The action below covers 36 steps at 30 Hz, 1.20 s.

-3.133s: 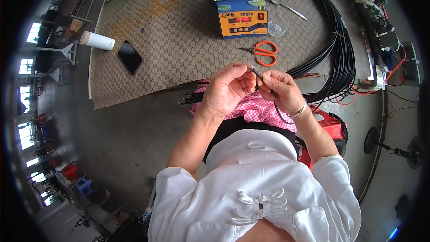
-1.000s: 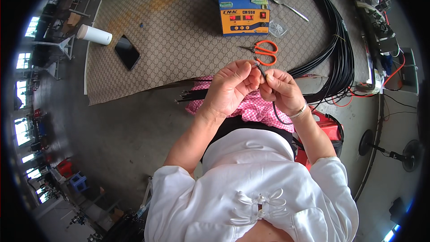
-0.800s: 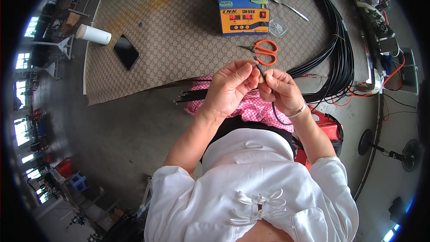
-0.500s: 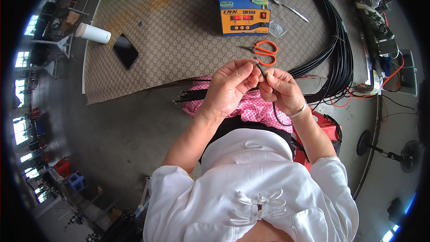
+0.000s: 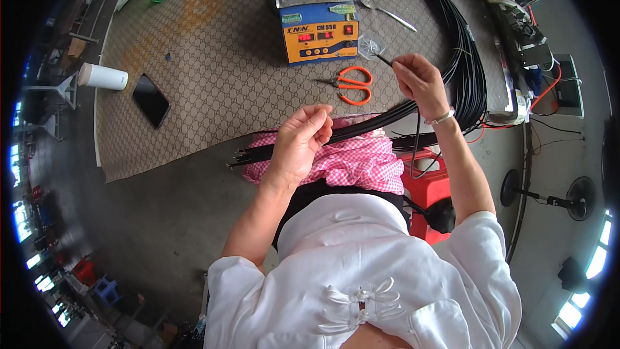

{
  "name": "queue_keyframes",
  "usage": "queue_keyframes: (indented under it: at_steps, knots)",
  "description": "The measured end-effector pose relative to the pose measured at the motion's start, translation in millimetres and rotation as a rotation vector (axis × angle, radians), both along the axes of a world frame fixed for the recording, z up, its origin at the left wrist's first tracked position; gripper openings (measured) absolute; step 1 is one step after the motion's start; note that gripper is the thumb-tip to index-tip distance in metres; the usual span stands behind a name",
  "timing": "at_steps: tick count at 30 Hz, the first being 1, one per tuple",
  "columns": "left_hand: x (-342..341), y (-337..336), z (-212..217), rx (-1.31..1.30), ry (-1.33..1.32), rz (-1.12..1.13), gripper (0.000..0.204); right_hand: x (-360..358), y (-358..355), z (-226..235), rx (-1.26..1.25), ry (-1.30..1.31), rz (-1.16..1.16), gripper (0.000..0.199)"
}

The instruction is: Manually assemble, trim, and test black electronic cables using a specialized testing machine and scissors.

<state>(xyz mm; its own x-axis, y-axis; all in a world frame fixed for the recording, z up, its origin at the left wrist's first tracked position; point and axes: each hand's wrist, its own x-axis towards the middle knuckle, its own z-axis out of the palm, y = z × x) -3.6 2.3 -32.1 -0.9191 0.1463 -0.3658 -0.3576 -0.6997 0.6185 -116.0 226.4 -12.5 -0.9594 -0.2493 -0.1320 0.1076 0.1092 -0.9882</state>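
Head view. Thin black cable (image 5: 384, 60) pinched near its tip by right hand (image 5: 423, 84), thumb and fingers closed on it, above right part of worktop (image 5: 213, 90), near clear plastic piece (image 5: 371, 46). Left hand (image 5: 297, 139) held by front edge, fingers curled toward thumb; whether they meet or hold something cannot be told. Orange-handled snips (image 5: 354, 77) laid near front edge. Blue and yellow box (image 5: 321, 43) set farther back. Bundle of black cables (image 5: 464, 64) laid along right edge. Phone (image 5: 152, 100) and white cup (image 5: 103, 77) placed by left edge.
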Motion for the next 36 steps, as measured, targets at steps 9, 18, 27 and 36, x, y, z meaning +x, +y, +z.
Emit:
queue_keyframes:
  at_steps: [9,18,27,36]
  knots:
    - [-30.5,6.4,-2.3,0.222,-0.044,-0.014,0.025,-10.6,-5.2,4.6,-0.429,-0.431,0.295,0.009]
    - [-52.3,12.2,10.6,0.355,-0.037,-0.036,0.022,0.0,-26.6,2.4,-0.484,-0.499,0.350,0.009]
    - [-53.3,12.2,8.8,0.425,-0.023,-0.030,0.018,0.4,-31.0,2.5,-0.531,-0.510,0.371,0.009]
    - [-51.2,8.7,8.7,0.324,-0.080,-0.032,0.022,-8.8,-20.2,8.3,-0.250,-0.316,0.275,0.011]
